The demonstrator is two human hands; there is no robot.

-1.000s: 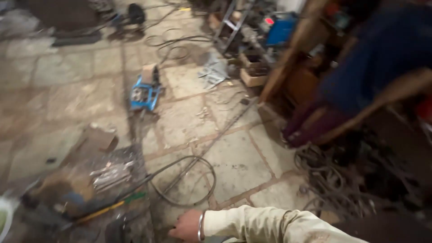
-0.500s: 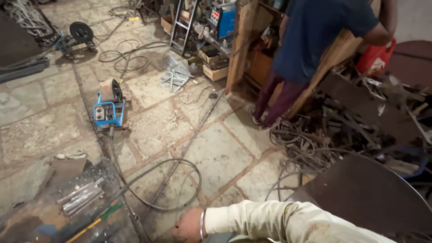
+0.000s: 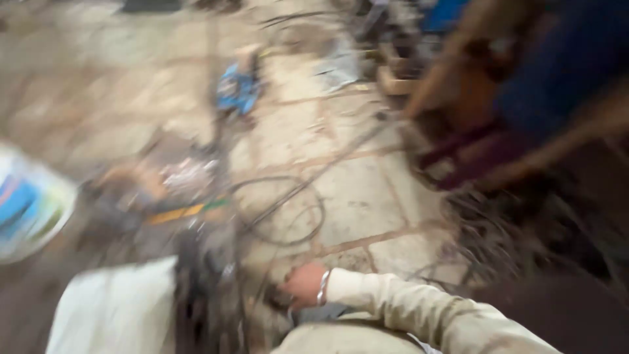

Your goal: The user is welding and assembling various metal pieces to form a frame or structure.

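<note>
A: What's changing since a second ago?

B: The camera is swinging hard, so the whole view is smearing. A white bucket (image 3: 26,203) with blue and green print is coming in at the left edge, and a pale sack (image 3: 111,314) is now showing bottom left. The right hand (image 3: 303,285) is barely shifting. It's staying low near the floor, with the cream sleeve (image 3: 406,308) running off to the lower right.

A: So the hand is keeping to the same spot?

B: Looking that way. It's sitting just beside the near end of the black cable (image 3: 282,210), which is lying in a loose loop on the floor straight ahead of the knuckles.

A: Grip?

B: Can't tell. The fingers are curling down over something dark, but blur is hiding whether they're closing on anything. The left hand isn't showing.

A: Materials?

B: The stone floor (image 3: 367,196) is looking rough and dusty, with wide slabs and reddish joints. The cable is looking thin, rubbery and limp. A metal bangle (image 3: 321,288) is glinting on the wrist. A boxy blue machine (image 3: 237,88) is sitting further up. A long yellow-green tool (image 3: 187,211) is lying left of the loop. A wire tangle (image 3: 498,242) is piling up at right, below a co-worker in blue (image 3: 557,59).
</note>
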